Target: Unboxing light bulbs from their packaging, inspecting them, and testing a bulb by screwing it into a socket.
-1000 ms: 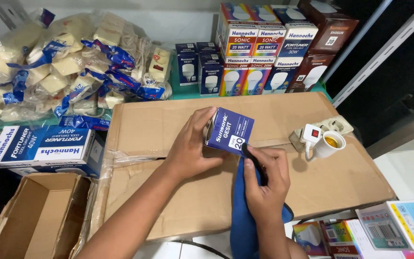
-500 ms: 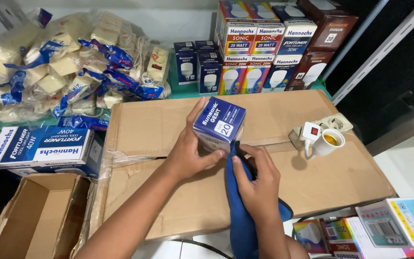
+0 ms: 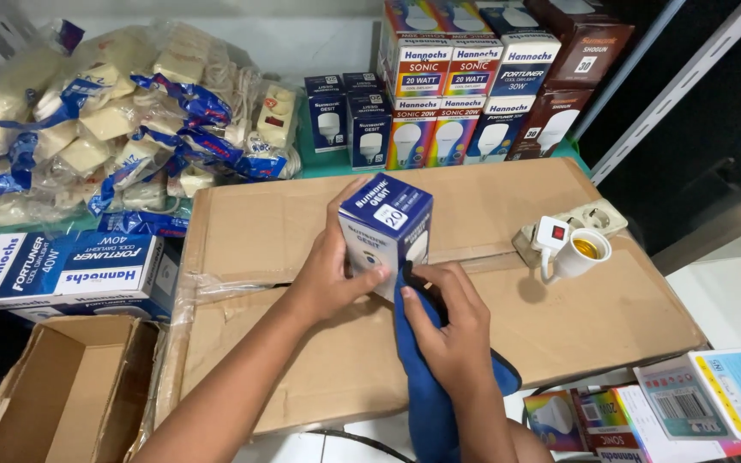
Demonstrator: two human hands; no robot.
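Two hands work one small dark-blue bulb box (image 3: pixel 385 227), held upright above the big flattened cardboard carton (image 3: pixel 559 317), near frame centre. Left hand (image 3: pixel 332 274) grips the box from 9 o'clock, fingers curled round its near face. Right hand (image 3: pixel 448 321) is closed on a blue cloth (image 3: pixel 426 386), pressing it vs. the box's lower side at approx 5 o'clock. Judgement: wipe w/ light strokes, left grip firm, so the thin card doesn't dent. Socket adapter (image 3: pixel 572 244) sits at 3 o'clock.
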